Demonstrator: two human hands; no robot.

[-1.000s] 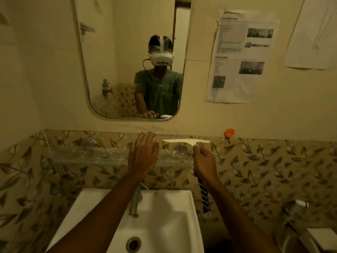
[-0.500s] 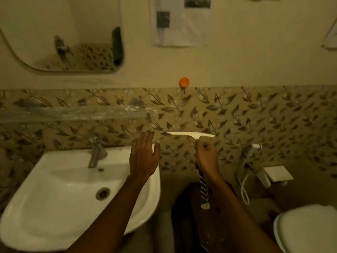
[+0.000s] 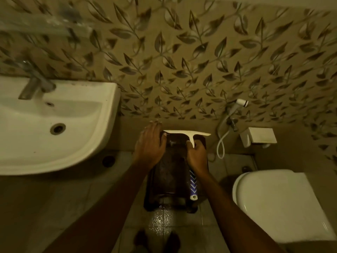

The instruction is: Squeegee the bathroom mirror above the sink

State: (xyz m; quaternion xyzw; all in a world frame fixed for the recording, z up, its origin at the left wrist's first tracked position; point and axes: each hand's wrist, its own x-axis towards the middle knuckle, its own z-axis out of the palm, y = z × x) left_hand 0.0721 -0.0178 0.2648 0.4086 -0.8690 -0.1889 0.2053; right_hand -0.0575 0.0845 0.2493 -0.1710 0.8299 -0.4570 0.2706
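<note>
My right hand (image 3: 197, 157) grips the squeegee (image 3: 189, 136) by its neck. Its white blade lies level at the top, and its blue-and-white handle hangs down below my fist. My left hand (image 3: 150, 146) is flat with fingers spread, resting on the top edge of a dark brown stool (image 3: 170, 179) that stands on the floor against the wall. The squeegee is held over that stool. The white sink (image 3: 54, 125) with its metal tap (image 3: 34, 83) is at the left. The mirror is out of view.
A white toilet (image 3: 273, 203) stands at the right. A spray hose (image 3: 223, 136) and a white box (image 3: 259, 136) hang on the leaf-patterned tile wall (image 3: 182, 61). A glass shelf (image 3: 36, 28) shows at the upper left. The floor tiles below the stool look wet.
The view has swung down and right, from the mirror to the floor. Both hands have dropped from shelf height to the dark stool, the right one still holding the squeegee.
</note>
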